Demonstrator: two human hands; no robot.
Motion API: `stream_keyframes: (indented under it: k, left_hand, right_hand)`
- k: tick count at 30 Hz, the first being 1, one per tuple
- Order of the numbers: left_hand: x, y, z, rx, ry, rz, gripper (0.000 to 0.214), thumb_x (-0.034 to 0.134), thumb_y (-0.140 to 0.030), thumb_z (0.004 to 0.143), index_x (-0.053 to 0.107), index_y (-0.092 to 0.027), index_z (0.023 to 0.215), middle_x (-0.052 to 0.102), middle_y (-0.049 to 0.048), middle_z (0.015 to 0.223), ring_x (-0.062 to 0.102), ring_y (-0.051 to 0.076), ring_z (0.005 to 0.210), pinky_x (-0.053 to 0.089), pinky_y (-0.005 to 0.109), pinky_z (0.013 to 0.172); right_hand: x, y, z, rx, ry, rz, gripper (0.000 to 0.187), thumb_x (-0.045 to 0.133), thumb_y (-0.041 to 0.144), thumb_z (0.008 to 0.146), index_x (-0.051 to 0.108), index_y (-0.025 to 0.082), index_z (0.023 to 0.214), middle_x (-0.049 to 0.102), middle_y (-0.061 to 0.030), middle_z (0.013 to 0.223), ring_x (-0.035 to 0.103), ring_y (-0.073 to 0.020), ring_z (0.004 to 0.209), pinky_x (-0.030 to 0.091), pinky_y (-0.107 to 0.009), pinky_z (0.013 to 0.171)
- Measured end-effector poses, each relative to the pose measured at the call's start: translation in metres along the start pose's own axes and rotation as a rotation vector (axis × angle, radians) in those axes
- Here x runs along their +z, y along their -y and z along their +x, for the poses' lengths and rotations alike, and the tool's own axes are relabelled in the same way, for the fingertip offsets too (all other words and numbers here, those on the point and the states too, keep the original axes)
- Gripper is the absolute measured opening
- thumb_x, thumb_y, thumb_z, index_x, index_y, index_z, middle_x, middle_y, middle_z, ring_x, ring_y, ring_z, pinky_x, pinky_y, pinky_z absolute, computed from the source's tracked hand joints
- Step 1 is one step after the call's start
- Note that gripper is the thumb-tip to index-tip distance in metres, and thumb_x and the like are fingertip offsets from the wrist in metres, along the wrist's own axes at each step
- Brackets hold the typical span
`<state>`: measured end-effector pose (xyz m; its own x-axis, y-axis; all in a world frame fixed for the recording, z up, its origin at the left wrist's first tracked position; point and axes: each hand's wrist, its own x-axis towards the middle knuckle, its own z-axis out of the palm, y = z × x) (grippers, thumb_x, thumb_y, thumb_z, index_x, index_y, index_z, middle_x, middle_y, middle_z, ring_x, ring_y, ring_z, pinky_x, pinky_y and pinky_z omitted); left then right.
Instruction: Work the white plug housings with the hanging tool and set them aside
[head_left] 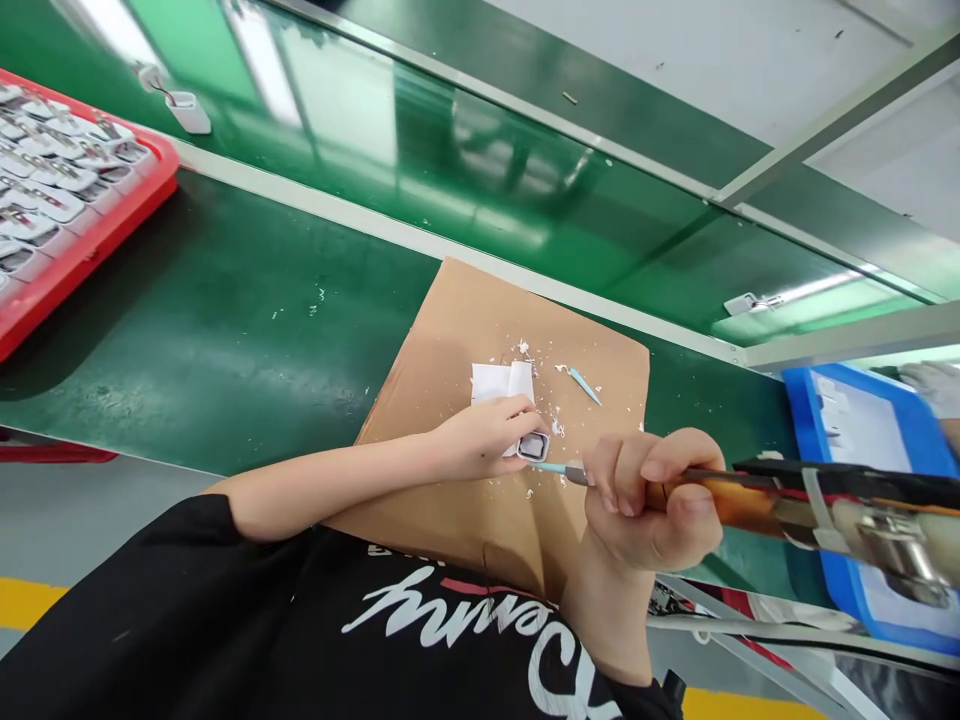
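My left hand (pixel 487 437) is closed around a small white plastic housing (pixel 533 447), whose open end faces right and shows a grey inside. In my right hand (pixel 654 497) is an orange-bodied power tool (pixel 742 500) with a metal fitting and a cable tie at its rear. Its thin light-blue tip (pixel 553 468) touches or nearly touches the lower rim of the housing. Under both lies a brown cardboard sheet (pixel 427 350) strewn with white shavings. A white paper piece (pixel 491 382) lies just beyond my left hand. Further right rests a loose light-blue blade-like piece (pixel 584 386).
A red tray (pixel 90 255) of many white housings stands at the left on the green bench (pixel 247 320). Blue trays (pixel 847 560) are at the right. White parts sit on the back ledge, one at the left (pixel 189 113) and one at the right (pixel 741 304). A metal frame (pixel 780 155) crosses above.
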<state>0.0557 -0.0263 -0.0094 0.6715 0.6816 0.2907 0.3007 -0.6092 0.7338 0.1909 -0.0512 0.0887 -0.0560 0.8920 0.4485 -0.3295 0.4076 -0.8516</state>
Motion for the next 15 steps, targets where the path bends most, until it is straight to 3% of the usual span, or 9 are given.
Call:
stream_keyframes:
  k: [15]
  left_hand:
    - [0.0008,-0.0095,-0.0029,-0.046,-0.060,-0.187,0.025,0.062,-0.025,0.081,0.055,-0.018,0.104,0.060,0.0044,0.098,0.059,0.015,0.092,0.049,0.023,0.071]
  right_hand:
    - [-0.0038,-0.0015,0.0001,-0.030,0.033,0.028,0.012,0.052,0.025,0.082,0.059,0.017,0.076,0.033,0.0086,0.041,0.025,-0.0037,0.031,0.021,-0.018,0.033]
